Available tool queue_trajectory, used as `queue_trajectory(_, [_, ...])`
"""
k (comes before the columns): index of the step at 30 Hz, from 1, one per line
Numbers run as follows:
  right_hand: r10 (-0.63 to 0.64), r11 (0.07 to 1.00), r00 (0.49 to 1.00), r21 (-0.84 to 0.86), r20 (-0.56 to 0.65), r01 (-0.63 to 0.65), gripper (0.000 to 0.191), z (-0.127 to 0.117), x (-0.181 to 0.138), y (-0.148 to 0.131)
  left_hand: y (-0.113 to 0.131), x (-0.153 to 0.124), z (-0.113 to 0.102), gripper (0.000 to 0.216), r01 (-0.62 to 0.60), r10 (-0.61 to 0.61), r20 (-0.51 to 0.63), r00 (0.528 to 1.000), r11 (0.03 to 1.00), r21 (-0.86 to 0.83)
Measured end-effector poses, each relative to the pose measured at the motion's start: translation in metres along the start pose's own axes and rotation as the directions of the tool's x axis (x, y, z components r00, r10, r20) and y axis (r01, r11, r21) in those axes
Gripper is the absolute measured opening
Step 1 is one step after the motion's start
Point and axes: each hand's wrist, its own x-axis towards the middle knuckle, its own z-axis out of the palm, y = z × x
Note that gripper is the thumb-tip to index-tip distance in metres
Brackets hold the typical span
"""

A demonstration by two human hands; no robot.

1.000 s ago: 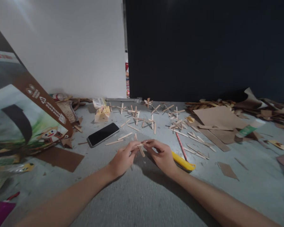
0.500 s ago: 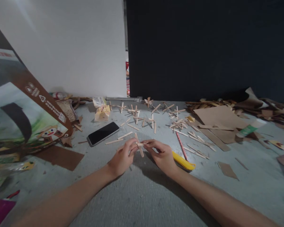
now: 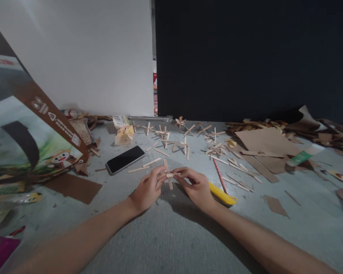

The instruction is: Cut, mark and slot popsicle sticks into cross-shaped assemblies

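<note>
Pinching a pale wooden-stick cross (image 3: 170, 176) left of the yellow plastic cutter (image 3: 223, 195), left hand (image 3: 148, 189) and right hand (image 3: 196, 186) expose more of it than before.

A wooden cross (image 3: 170, 176) of pale, flat, slim sticks is pinched between the left hand (image 3: 148, 189) and the right hand (image 3: 196, 187). One stick (image 3: 170, 175) is set sideways from hand to hand; the other (image 3: 170, 184) is slanted across it, its rounded near end left bare between the hands.
</note>
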Motion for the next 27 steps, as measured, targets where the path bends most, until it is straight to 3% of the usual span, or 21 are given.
queue_trajectory(5, [0.085, 0.991, 0.996, 0.103, -0.005, -0.084, 0.013, 0.0, -0.002, 0.001, 0.005, 0.004, 0.001, 0.028, 0.086, -0.085, 0.026, 0.996, 0.996, -0.028])
queue_trajectory(12, [0.162, 0.987, 0.987, 0.011, 0.019, -0.162, 0.016, -0.002, 0.0, -0.001, 0.007, 0.01, 0.0, 0.053, 0.069, -0.061, 0.087, 0.994, 0.994, -0.089])
queue_trajectory(20, [0.074, 0.997, 0.991, -0.042, 0.113, -0.07, 0.01, -0.004, 0.003, -0.002, 0.006, 0.018, 0.0, 0.071, 0.136, -0.118, 0.133, 0.984, 0.981, -0.138])
queue_trajectory(24, [0.069, 0.996, 0.989, -0.061, 0.129, -0.061, 0.01, -0.003, 0.002, -0.006, 0.007, 0.018, -0.003, 0.068, 0.12, -0.094, 0.168, 0.981, 0.981, -0.152])
queue_trajectory(27, [0.043, 0.996, 0.989, -0.084, 0.144, -0.031, 0.009, -0.003, 0.001, -0.01, 0.008, 0.015, -0.005, 0.08, 0.108, -0.077, 0.174, 0.982, 0.979, -0.173])
